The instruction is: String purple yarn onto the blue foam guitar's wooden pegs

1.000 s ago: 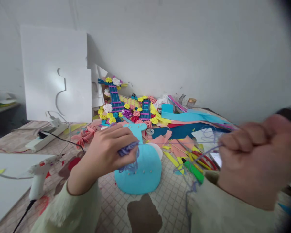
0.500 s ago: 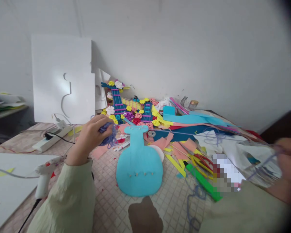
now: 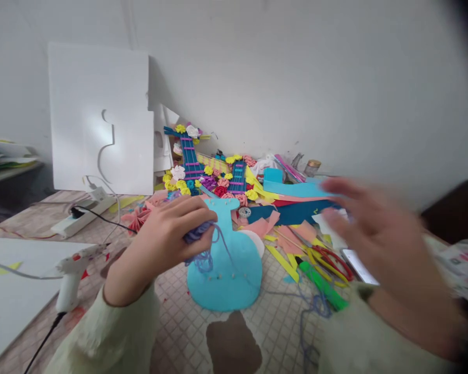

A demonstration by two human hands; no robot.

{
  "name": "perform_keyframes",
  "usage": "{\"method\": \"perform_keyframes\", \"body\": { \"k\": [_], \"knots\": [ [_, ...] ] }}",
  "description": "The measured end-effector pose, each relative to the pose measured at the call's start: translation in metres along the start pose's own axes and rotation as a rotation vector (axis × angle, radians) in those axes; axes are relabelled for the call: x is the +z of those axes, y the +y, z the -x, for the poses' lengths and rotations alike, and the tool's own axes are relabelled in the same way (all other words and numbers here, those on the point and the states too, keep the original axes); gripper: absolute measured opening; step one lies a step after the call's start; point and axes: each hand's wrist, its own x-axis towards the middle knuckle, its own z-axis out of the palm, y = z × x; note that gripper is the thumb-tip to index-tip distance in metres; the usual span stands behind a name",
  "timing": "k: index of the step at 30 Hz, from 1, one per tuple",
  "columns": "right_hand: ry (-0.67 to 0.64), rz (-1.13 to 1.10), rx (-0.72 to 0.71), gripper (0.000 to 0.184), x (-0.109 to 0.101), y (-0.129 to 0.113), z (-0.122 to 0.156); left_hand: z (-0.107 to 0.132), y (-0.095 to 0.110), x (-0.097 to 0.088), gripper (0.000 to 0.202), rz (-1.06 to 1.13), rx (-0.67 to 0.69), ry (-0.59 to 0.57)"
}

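My left hand (image 3: 167, 234) is closed on a bundle of purple yarn (image 3: 198, 235), held just above the left side of a light-blue guitar-shaped foam cutout (image 3: 234, 270) lying on the table. Loose loops of the yarn hang from the bundle, and a strand trails across the cutout to the table on the right. My right hand (image 3: 368, 228) is blurred by motion, raised over the paper scraps, with its fingers spread and nothing in them.
A white glue gun (image 3: 72, 267) lies left of my arm on a white sheet (image 3: 8, 291). A power strip (image 3: 80, 217) and white foam board (image 3: 99, 119) stand behind. Flower-decorated foam guitars (image 3: 206, 174), coloured scraps, red scissors (image 3: 331, 258) and a green marker (image 3: 322, 285) crowd the middle and right.
My right hand let go of the taut yarn strand and swung back left, opening. My left hand came back over the blue cutout with the bundle. The strand now lies slack.
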Motion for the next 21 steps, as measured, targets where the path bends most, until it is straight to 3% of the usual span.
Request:
{"method": "perform_keyframes", "body": {
  "k": [3,5,8,11,14,16,19,21],
  "knots": [
    [-0.451,-0.252,-0.104,0.029,0.041,-0.045,0.004,-0.001,0.010,0.006,0.013,0.006,0.070,-0.029],
    [-0.561,-0.264,-0.065,0.021,0.057,-0.056,0.007,-0.001,0.013,0.009,0.012,-0.006,0.096,-0.028],
    [-0.632,-0.253,0.016,0.034,0.058,-0.053,0.007,-0.001,0.014,0.012,0.013,-0.035,0.101,-0.016],
    [-0.570,-0.401,0.019,0.032,0.053,-0.047,0.007,-0.002,0.013,0.011,0.014,-0.015,0.086,-0.017],
    [-0.303,-0.783,-0.006,0.031,0.058,-0.052,0.009,-0.002,0.016,0.010,0.013,0.029,0.077,-0.003],
    [-0.193,-1.084,-0.022,0.034,0.068,-0.059,0.012,-0.003,0.019,0.010,0.012,0.060,0.081,0.021],
    [-0.194,-1.425,0.016,0.039,0.078,-0.068,0.015,-0.004,0.021,0.014,0.009,0.135,0.108,0.017],
    [-0.187,-1.529,0.077,0.041,0.076,-0.068,0.014,-0.005,0.019,0.018,0.009,0.152,0.134,-0.018]
  ]
}}
